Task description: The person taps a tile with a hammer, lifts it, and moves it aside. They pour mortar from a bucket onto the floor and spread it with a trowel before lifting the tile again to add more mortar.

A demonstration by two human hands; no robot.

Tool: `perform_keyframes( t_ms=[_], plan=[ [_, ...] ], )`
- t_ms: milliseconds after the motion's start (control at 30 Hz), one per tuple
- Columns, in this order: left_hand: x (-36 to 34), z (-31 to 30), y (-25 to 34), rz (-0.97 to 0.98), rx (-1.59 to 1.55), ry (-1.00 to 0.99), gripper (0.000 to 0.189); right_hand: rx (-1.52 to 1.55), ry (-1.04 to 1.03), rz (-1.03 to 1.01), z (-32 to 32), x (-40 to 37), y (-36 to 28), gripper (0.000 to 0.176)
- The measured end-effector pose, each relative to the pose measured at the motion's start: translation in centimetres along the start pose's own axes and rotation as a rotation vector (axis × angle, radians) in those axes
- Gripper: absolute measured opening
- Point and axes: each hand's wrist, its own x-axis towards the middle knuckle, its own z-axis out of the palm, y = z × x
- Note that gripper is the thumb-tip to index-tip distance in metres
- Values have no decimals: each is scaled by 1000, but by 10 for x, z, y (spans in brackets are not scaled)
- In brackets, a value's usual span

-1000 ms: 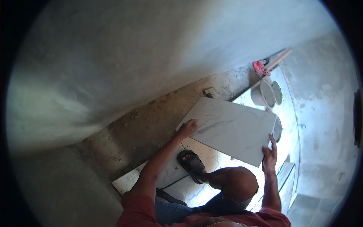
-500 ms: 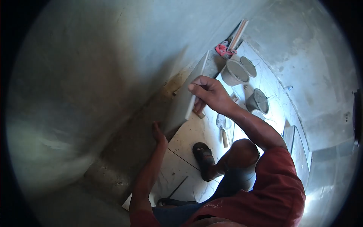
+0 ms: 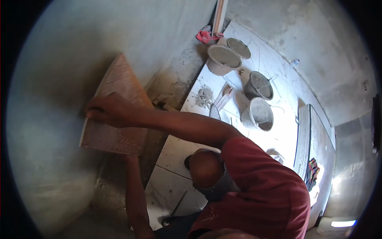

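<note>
A large tile is tilted up near the wall on the left, its reddish-brown ribbed back towards me. My right hand grips its upper-left edge, fingers curled over the rim. At the tile's lower edge, my left hand holds it from below; its fingers are mostly hidden by the tile. Beneath the tile lies the rough, bare strip of floor along the wall. A trowel blade shows just beyond my right forearm, partly covered by it.
Several buckets of grey mortar stand on the white tiled floor. A small heap of mortar lies nearby. Boxed tiles with a patterned cloth are at right. A red cloth sits by the far wall.
The tile has moved left towards the wall and turned, so its brown back now shows instead of its pale edge. Both hands moved left with it, and the view shifted.
</note>
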Motion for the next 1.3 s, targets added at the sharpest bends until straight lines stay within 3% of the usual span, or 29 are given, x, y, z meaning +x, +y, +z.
perform_keyframes(
  t_ms=[67,100,167,300,367,433,500,567,600,633,667,700,767,800,867,900,933,967,1000,1067,1100,1167,1200,1267,1300],
  plan=[
    [14,-26,-13,46,26,-100,56,0,25,-30,12,3,17,21],
    [7,-11,-1,31,41,-114,56,-4,47,-17,14,3,20,21],
    [-8,12,27,-311,-121,127,62,26,-25,-24,15,5,22,22],
    [-8,22,31,-287,-272,199,62,-38,-109,-15,12,5,25,24],
    [-11,24,32,-197,-231,65,60,-34,-32,-162,10,-3,32,28],
    [-6,12,26,-198,-277,74,58,-197,-186,16,-11,-20,31,34],
    [3,-17,11,-194,-325,88,56,-198,-62,7,-47,-57,36,38],
    [15,-52,-8,504,972,-293,59,-169,-39,402,-96,-97,40,36],
    [9,-36,2,505,973,-293,59,-285,69,425,-117,-128,60,33],
    [-6,-3,21,202,452,-138,58,-309,229,322,-139,-166,102,33],
    [-18,15,33,-100,-64,23,58,-347,306,413,-170,-200,124,33],
    [-22,14,32,-102,-51,24,58,-346,397,702,-201,-232,140,33],
    [-24,8,27,-126,-9,139,57,-568,515,867,-267,-290,171,37],
    [-23,-5,24,-120,-4,144,57,-608,683,898,-303,-323,208,40],
    [-21,-47,15,-303,-77,339,48,-297,1072,1006,-351,-330,216,34],
    [-29,-66,11,-322,21,377,45,-480,1028,886,-403,-372,285,29],
    [-41,-88,8,-343,122,419,43,-364,1215,904,-425,-368,297,25],
    [-50,-116,2,-381,170,403,40,-405,1151,931,-440,-349,290,26],
    [-58,-140,2,-424,223,386,38,-410,1198,916,-465,-357,321,44],
    [-81,-159,25,-592,113,49,29,-713,1236,1122,-454,-289,268,68],
    [-94,-155,35,-588,120,68,29,-565,1268,1170,-451,-265,247,85],
    [-129,-136,58,-587,731,-83,20,-453,1370,1163,-480,-270,288,89],
    [-144,-119,75,-590,732,-64,20,-444,1354,1172,-483,-265,295,89],
    [-173,-88,108,-658,1284,-190,15,-533,1398,1135,-492,-257,303,77],
    [-185,-91,114,-671,1282,-175,15,-530,1381,1147,-495,-255,304,77]
  ],
)
